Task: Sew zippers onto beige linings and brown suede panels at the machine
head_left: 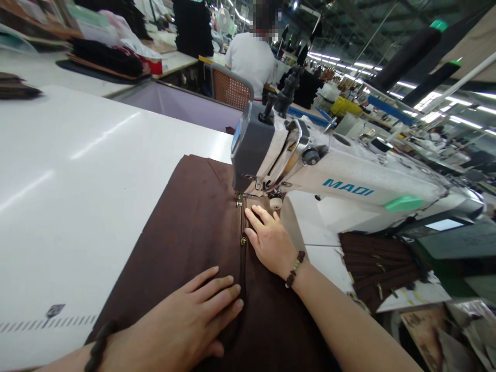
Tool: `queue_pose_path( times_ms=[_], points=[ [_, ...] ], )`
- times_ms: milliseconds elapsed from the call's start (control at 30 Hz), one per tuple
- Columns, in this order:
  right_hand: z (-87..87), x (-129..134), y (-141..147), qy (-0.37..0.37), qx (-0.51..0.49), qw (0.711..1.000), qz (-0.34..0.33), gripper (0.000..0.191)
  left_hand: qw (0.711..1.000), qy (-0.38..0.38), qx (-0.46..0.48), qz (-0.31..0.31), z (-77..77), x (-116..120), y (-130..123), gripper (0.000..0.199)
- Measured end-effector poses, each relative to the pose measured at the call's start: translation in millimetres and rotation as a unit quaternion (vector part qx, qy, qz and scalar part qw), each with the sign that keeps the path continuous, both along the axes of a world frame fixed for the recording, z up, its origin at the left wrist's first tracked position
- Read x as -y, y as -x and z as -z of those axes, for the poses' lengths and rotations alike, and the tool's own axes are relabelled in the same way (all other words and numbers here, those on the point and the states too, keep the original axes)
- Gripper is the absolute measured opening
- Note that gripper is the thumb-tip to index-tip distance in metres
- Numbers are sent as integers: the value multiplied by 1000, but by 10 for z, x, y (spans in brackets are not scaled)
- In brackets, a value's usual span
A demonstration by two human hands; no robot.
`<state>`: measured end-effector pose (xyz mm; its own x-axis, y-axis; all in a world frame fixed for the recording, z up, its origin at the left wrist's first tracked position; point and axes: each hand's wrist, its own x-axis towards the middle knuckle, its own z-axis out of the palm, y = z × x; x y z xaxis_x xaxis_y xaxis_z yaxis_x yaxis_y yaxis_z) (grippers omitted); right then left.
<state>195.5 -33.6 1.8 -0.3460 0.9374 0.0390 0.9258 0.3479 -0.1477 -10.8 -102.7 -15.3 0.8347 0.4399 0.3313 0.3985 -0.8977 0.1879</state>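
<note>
A large dark brown fabric piece (174, 232) lies across the white table and under the head of a sewing machine (267, 150). Down its middle runs a zipper (243, 263) with a small brass-coloured slider (243, 241). The presser foot (239, 203) sits at the zipper's far end. My left hand (194, 315) lies flat on the fabric, left of the zipper, its fingers spread. Close to the presser foot, my right hand (269, 237) rests with fingers stretched out along the zipper's right side. Neither hand grips anything. What lies beneath the palms is hidden.
Right of the machine lies a stack of brown zippered strips (382, 261). Dark pieces (104, 57) are piled on the far table. Black thread cones (411, 54) stand at the upper right. A person in a white shirt (251, 62) sits beyond, on a brown chair (231, 89).
</note>
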Motion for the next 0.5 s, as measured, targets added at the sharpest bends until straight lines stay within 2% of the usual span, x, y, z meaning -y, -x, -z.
queue_pose_path(
  times_ms=[500],
  points=[
    [13, -297, -30, -25, 11, 1000, -2, 41, 999, -21, 33, -25, 28, -259, 5, 39]
  ],
)
